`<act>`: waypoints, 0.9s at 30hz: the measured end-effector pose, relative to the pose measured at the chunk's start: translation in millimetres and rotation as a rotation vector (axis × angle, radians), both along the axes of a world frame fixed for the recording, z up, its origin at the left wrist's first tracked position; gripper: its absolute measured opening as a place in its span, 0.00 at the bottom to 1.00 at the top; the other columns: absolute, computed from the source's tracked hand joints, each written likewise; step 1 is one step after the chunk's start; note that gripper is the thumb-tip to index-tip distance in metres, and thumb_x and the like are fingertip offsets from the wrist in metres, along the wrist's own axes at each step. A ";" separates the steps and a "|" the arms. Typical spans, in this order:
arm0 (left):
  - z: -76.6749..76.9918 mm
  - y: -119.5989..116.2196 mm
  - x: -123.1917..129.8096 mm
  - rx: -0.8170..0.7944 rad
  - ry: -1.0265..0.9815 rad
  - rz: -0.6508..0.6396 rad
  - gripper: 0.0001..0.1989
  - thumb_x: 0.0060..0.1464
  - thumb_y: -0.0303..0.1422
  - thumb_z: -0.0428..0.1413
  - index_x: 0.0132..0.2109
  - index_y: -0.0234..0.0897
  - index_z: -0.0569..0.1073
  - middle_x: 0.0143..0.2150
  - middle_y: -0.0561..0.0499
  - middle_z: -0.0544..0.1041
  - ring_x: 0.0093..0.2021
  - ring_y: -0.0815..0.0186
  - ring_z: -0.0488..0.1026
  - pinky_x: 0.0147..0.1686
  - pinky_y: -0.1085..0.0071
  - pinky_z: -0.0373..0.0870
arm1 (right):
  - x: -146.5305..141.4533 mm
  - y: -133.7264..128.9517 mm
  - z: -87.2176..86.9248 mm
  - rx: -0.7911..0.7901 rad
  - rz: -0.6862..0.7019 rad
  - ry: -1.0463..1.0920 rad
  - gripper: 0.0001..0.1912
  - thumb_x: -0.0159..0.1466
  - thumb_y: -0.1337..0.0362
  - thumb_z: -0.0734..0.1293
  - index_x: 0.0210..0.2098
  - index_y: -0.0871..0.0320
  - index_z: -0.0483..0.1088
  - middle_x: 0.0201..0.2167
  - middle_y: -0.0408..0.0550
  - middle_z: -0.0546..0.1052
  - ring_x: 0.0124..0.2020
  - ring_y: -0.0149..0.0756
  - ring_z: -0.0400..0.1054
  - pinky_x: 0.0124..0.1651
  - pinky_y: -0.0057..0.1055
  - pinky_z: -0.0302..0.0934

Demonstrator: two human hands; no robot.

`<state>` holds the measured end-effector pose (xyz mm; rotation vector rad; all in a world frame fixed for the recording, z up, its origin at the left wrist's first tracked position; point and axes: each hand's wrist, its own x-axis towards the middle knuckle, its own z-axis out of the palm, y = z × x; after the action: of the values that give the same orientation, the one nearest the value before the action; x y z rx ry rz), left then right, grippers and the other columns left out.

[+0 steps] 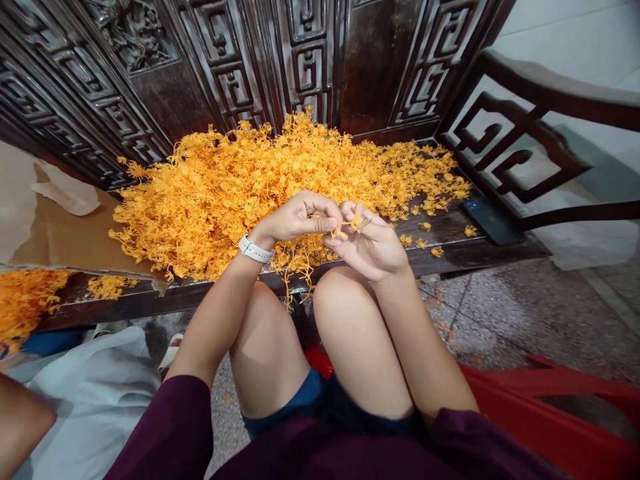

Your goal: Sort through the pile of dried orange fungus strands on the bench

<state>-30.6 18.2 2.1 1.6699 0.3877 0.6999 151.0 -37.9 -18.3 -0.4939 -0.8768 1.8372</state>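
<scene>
Spidery orange pieces lie heaped on our dark wooden bench, against its carved back, with looser ones scattered towards the phone. One small branching orange piece is up between our two hands, over the front of the heap and just beyond our knees.

The piece is thin and small, so we judge a slip the likeliest trouble: a pinch slightly off centre could let it roll out and drop among the others, where we would hardly pick it out again. Pulling our hands apart too hard could bend or snap a thin arm. Some orange strands hang over the bench edge near our knees; a knock from a knee or forearm could drag them, and part of the heap, down to the speckled floor.

Our right hand has its fingers curled narrowly around the piece. Our left hand has thumb and forefinger nearly together right beside it, but we cannot tell whether they grip it or only touch it.
</scene>
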 end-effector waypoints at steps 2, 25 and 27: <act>-3.3 1.4 -0.1 -0.011 0.002 -0.003 0.19 0.56 0.48 0.70 0.35 0.35 0.85 0.32 0.45 0.85 0.33 0.67 0.82 0.36 0.72 0.77 | 0.8 0.7 -0.1 -0.002 0.034 0.014 0.18 0.65 0.52 0.76 0.30 0.53 0.66 0.30 0.42 0.60 0.30 0.33 0.52 0.33 0.32 0.59; 3.4 27.2 -43.4 -0.593 -0.811 0.816 0.24 0.78 0.42 0.41 0.38 0.41 0.76 0.16 0.60 0.50 0.14 0.73 0.46 0.16 0.74 0.47 | 36.0 42.8 -54.0 -0.178 -0.294 0.060 0.16 0.71 0.50 0.62 0.45 0.51 0.77 0.36 0.45 0.78 0.33 0.35 0.67 0.38 0.35 0.66; 1.3 29.6 -45.3 -0.555 -0.806 0.866 0.24 0.77 0.43 0.40 0.40 0.43 0.77 0.16 0.59 0.50 0.15 0.72 0.46 0.16 0.73 0.48 | 32.0 35.2 -46.7 -0.146 -0.237 0.012 0.14 0.69 0.51 0.65 0.46 0.50 0.78 0.33 0.43 0.77 0.31 0.34 0.66 0.37 0.34 0.66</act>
<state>-75.9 47.8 3.3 0.5468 0.6382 1.6403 182.9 -2.7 -65.0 -0.6488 -0.6488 1.6907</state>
